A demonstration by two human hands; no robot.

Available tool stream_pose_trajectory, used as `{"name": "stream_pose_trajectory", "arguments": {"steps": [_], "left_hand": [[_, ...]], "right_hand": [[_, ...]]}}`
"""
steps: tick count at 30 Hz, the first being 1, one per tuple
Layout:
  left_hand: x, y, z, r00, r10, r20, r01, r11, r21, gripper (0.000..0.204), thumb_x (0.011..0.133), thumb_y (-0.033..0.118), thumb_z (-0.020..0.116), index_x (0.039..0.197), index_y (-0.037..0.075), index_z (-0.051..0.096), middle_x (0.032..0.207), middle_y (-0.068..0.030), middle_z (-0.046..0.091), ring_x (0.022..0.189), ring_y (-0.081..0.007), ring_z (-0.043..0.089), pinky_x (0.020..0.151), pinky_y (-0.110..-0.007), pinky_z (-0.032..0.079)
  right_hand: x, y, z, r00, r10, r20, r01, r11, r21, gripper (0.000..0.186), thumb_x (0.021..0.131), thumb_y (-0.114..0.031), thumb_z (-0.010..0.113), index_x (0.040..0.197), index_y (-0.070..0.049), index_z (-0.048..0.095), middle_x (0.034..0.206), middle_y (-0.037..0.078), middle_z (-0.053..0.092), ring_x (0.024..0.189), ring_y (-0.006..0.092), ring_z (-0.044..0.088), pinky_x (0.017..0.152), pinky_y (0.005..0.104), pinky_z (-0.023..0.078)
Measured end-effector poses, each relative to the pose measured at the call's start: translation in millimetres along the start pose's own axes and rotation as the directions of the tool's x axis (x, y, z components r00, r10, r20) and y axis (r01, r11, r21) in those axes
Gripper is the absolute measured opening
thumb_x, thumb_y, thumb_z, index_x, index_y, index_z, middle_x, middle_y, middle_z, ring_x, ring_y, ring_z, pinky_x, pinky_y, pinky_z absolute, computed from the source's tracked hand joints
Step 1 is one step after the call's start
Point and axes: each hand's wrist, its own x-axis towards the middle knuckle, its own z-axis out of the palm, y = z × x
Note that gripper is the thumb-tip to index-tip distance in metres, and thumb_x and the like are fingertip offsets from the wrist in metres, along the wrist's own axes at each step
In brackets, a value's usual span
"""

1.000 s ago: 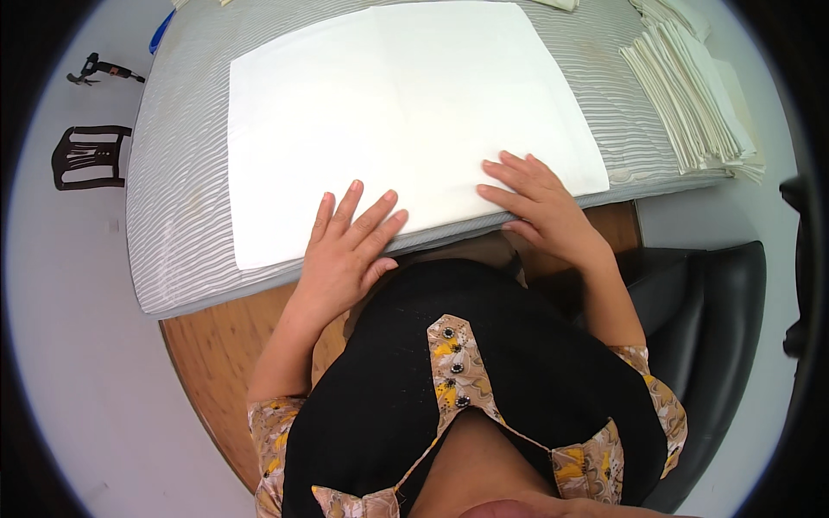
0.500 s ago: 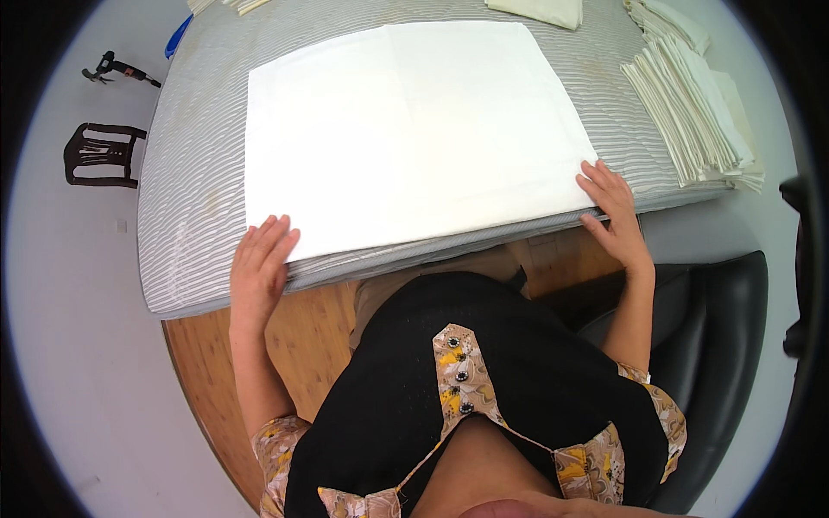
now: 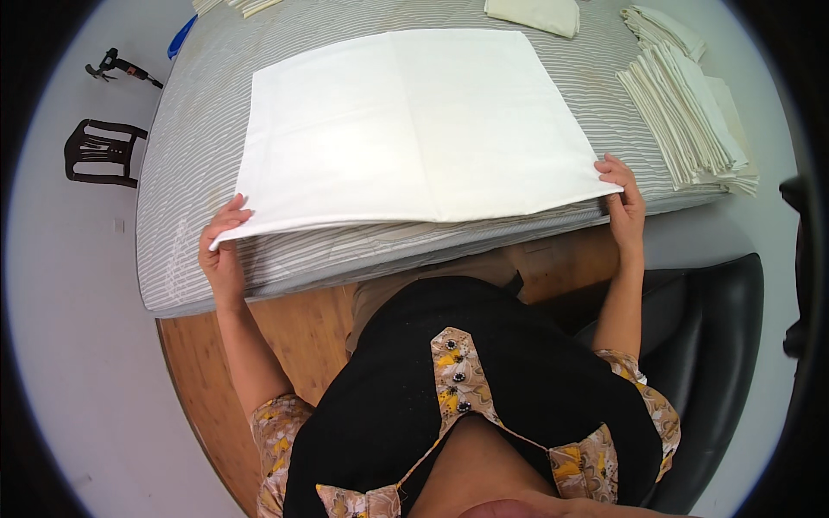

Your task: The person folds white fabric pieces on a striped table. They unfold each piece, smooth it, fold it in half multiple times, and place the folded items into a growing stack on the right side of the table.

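Note:
A large white cloth (image 3: 406, 129) is spread over a striped mattress (image 3: 194, 173) in front of me, a faint crease running down its middle. My left hand (image 3: 224, 246) pinches its near left corner. At the near right corner, my right hand (image 3: 623, 194) grips the cloth between thumb and fingers. Between both hands the near edge is raised a little off the mattress and sags slightly in the middle. The far part of the cloth lies flat.
A stack of folded cream cloths (image 3: 686, 116) sits at the mattress's right side, another folded cloth (image 3: 535, 13) at the far edge. A dark chair (image 3: 104, 153) stands at left beyond the mattress. A black padded seat (image 3: 708, 345) is at my right.
Both hands lay on the cloth's near corners; now they have closed on them and lifted the near edge. My left hand has shifted left, pulling that corner outward.

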Motion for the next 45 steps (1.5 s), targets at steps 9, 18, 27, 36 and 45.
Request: {"name": "stream_pose_trajectory", "arguments": {"steps": [9, 18, 27, 36, 45], "left_hand": [[1.9, 66.2, -12.6, 0.909, 0.315, -0.272, -0.326, 0.945, 0.005, 0.024, 0.11, 0.031, 0.043, 0.111, 0.015, 0.061, 0.082, -0.0079, 0.063, 0.094, -0.0288, 0.067, 0.108, -0.057, 0.043], [67.3, 49.0, -33.3, 0.775, -0.168, -0.609, 0.114, 0.985, -0.128, 0.02, 0.106, 0.019, 0.059, 0.094, 0.003, 0.063, 0.084, -0.0033, 0.065, 0.081, -0.0076, 0.059, 0.069, -0.022, 0.047], [98.8, -60.3, -14.5, 0.694, -0.603, -0.393, 0.644, 0.764, -0.035, 0.029, 0.102, 0.025, 0.064, 0.118, 0.001, 0.067, 0.092, -0.0004, 0.067, 0.078, -0.0082, 0.056, 0.07, -0.024, 0.05], [65.1, -12.3, -23.4, 0.715, -0.661, -0.227, 0.696, 0.643, 0.32, 0.053, 0.099, 0.01, 0.062, 0.15, 0.018, 0.053, 0.097, -0.0006, 0.061, 0.086, -0.0103, 0.054, 0.081, -0.025, 0.049], [59.0, -27.8, -40.0, 0.795, -0.573, -0.198, 0.606, 0.741, 0.289, 0.034, 0.102, 0.005, 0.057, 0.132, 0.013, 0.07, 0.102, 0.0042, 0.061, 0.094, -0.0085, 0.053, 0.093, -0.022, 0.043]], "right_hand": [[18.8, -35.2, -4.6, 0.941, -0.097, -0.325, 0.233, 0.881, 0.411, 0.014, 0.102, -0.018, 0.061, 0.109, -0.006, 0.06, 0.101, 0.011, 0.066, 0.098, 0.0263, 0.067, 0.107, 0.0547, 0.04], [126.1, -34.4, 18.3, 0.928, 0.24, -0.286, -0.037, 0.822, 0.568, 0.019, 0.101, -0.012, 0.063, 0.116, 0.0, 0.063, 0.102, 0.004, 0.065, 0.086, 0.011, 0.06, 0.084, 0.0264, 0.049], [201.9, 50.4, 113.5, 0.886, 0.449, 0.112, -0.46, 0.881, 0.111, 0.025, 0.098, -0.023, 0.068, 0.109, -0.002, 0.067, 0.087, -0.002, 0.064, 0.079, 0.0081, 0.056, 0.071, 0.025, 0.048], [179.9, 21.1, 103.4, 0.693, 0.665, 0.281, -0.715, 0.685, 0.143, 0.043, 0.096, -0.022, 0.069, 0.129, 0.003, 0.057, 0.113, 0.012, 0.07, 0.097, 0.0156, 0.068, 0.082, 0.0287, 0.056], [177.8, 21.3, 114.6, 0.695, 0.651, 0.305, -0.717, 0.654, 0.239, 0.034, 0.097, -0.009, 0.067, 0.127, 0.004, 0.058, 0.108, 0.008, 0.071, 0.092, 0.0116, 0.067, 0.082, 0.0256, 0.055]]}}
